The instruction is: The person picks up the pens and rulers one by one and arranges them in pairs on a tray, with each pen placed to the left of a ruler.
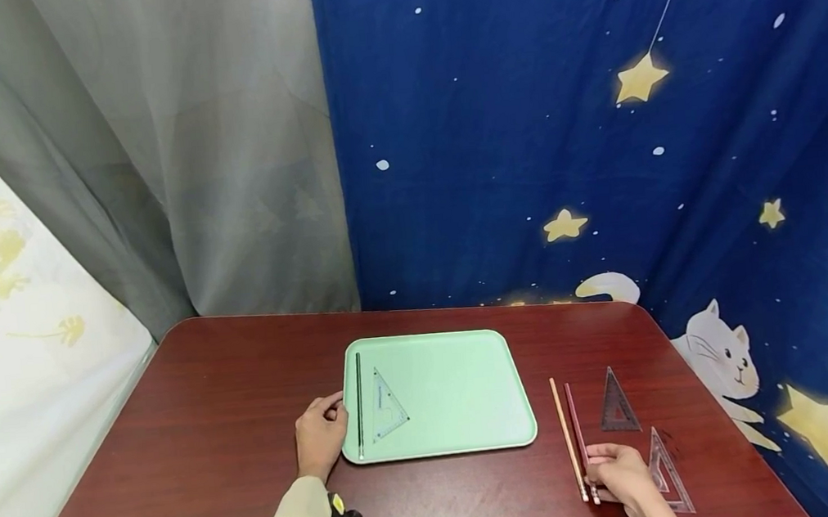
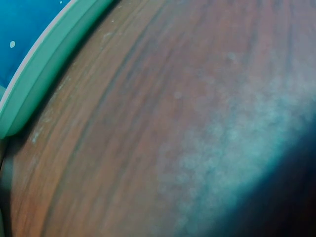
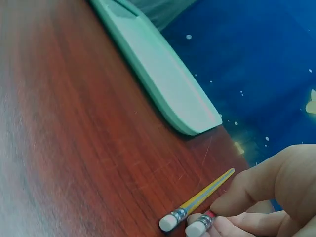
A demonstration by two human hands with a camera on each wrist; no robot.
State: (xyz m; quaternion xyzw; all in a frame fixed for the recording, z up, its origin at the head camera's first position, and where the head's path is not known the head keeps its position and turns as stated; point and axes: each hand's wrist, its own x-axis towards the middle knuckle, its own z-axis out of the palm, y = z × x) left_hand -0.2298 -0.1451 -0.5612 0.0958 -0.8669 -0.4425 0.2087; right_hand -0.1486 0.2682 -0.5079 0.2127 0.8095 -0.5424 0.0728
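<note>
My left hand [image 1: 319, 436] grips the left rim of a light green tray [image 1: 463, 394], thumb and forefinger at its edge. On the tray lie a thin dark pencil-like stick [image 1: 359, 403] and a clear set square [image 1: 382, 401]. Right of the tray, my right hand [image 1: 620, 474] pinches a red pencil [image 1: 574, 417] close to its white eraser [image 3: 196, 229]. Beside it lies a yellow pencil [image 1: 568, 438], nearly parallel. The left wrist view catches only the tray's corner [image 2: 44, 74] and tabletop; the left fingers are out of that view.
A dark set square [image 1: 610, 402] lies beyond my right hand, and a clear one [image 1: 677, 482] just to its right. Everything is on a reddish-brown wooden table [image 1: 246, 372]. Behind it hang a grey curtain [image 1: 252, 182] and a blue starry one [image 1: 479, 162].
</note>
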